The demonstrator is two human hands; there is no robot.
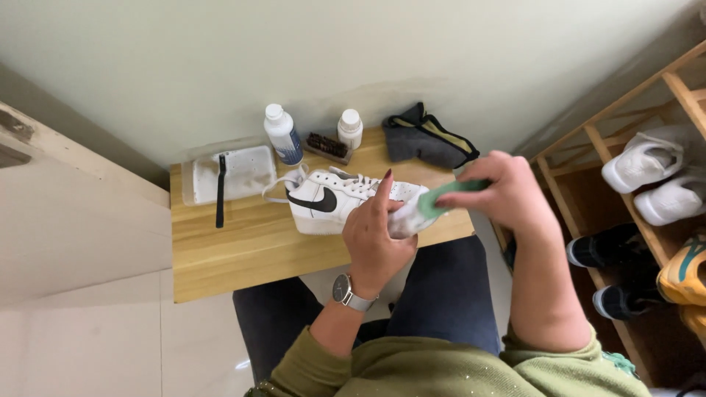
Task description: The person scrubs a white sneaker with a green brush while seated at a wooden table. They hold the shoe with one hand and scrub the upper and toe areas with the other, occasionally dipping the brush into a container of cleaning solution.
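Seated person at a low wooden counter [243, 250], viewed from above. The left hand [375, 235], wearing a wristwatch, closes over the heel end of a white low-top leather sneaker with a black side mark [331, 200] and steadies it on the counter's near-right part. The right hand [507, 192] grips a green-handled cleaning brush [448, 192], whose head meets the sneaker's heel beside the left hand. The step in hand appears to be scrubbing the heel; the next move probably calls for turning the sneaker while the left hand keeps it firm. Behind lie a white tray [246, 173] crossed by a black brush [220, 190], two white bottles [282, 135], a brown bristle brush [327, 145] and a dark folded cloth [426, 140]. A wooden shoe rack [588, 132] stands at right.
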